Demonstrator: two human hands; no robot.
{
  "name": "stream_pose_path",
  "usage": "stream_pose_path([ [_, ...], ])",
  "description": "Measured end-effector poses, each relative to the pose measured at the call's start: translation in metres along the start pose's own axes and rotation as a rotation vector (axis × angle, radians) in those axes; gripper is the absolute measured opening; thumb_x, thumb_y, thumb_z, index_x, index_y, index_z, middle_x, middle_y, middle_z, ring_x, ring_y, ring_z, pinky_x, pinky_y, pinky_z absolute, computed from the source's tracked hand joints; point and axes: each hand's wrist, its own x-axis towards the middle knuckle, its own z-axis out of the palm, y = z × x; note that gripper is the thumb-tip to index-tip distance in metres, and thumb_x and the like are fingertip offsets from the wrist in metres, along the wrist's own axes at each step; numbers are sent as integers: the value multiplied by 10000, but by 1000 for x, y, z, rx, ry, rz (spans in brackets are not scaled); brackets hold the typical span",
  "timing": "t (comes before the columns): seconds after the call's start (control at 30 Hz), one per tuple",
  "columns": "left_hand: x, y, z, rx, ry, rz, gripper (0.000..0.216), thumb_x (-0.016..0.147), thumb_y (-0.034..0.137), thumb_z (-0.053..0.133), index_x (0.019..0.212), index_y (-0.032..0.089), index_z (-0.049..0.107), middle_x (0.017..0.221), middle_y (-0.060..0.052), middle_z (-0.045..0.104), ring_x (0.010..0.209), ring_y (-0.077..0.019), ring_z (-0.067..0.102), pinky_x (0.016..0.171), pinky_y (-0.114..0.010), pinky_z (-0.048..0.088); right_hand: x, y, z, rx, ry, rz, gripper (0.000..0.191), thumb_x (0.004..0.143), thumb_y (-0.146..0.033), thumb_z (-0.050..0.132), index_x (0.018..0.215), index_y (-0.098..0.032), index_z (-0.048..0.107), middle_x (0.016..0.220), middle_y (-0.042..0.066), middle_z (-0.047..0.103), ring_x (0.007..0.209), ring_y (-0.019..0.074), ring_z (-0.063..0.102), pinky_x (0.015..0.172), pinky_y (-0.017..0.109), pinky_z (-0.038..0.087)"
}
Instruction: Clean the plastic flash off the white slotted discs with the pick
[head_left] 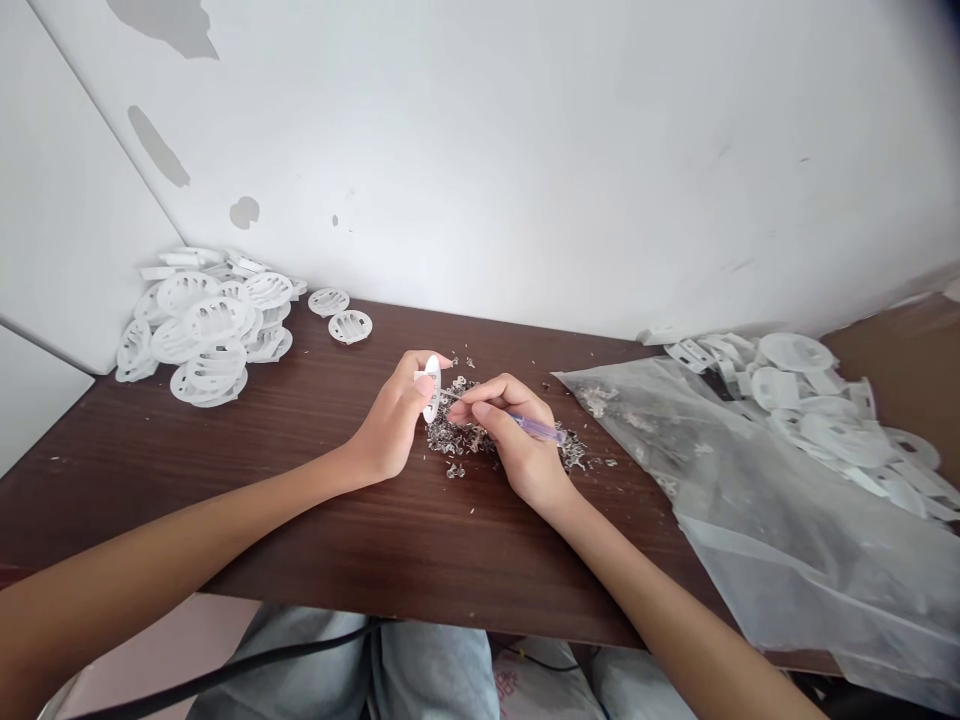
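My left hand (401, 415) grips a round white plastic part (432, 390) by its edge, tilted so that it shows nearly edge-on. In my right hand (517, 430) is a small screwdriver with a clear purple handle (536, 428), held like a pen. Its thin shaft points left and reaches the face of the white part; whether the tip touches is too small to tell. Under and around both hands lies a heap of tiny metal pieces (450, 438) on the dark brown table (315, 530).
A pile of slotted white discs (214, 320) stands at the back left, with a loose disc (350, 326) beside it. On the right lies a translucent plastic bag (757, 500) with small metal pieces in it, near more white parts (832, 420). A white wall (487, 160) closes the back.
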Motion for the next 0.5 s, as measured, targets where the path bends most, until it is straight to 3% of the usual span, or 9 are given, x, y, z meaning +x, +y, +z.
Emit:
stream_pose_path([
  [0.2, 1, -1, 1, -37, -18, 26, 504, 999, 613, 371, 1261, 230, 565, 963, -48, 565, 845, -224, 512, 790, -367, 450, 0, 7, -1, 83, 9, 5, 73, 931, -329, 736, 919, -258, 744, 883, 11, 766, 874, 187, 755, 858, 365, 641],
  [0.5, 1, 2, 2, -64, -37, 24, 529, 973, 644, 416, 1264, 219, 535, 975, -43, 543, 878, -227, 507, 815, -376, 424, -1, 6, -2, 60, 10, -38, 87, 943, -353, 733, 937, -267, 744, 894, 6, 770, 879, 183, 764, 858, 359, 647],
])
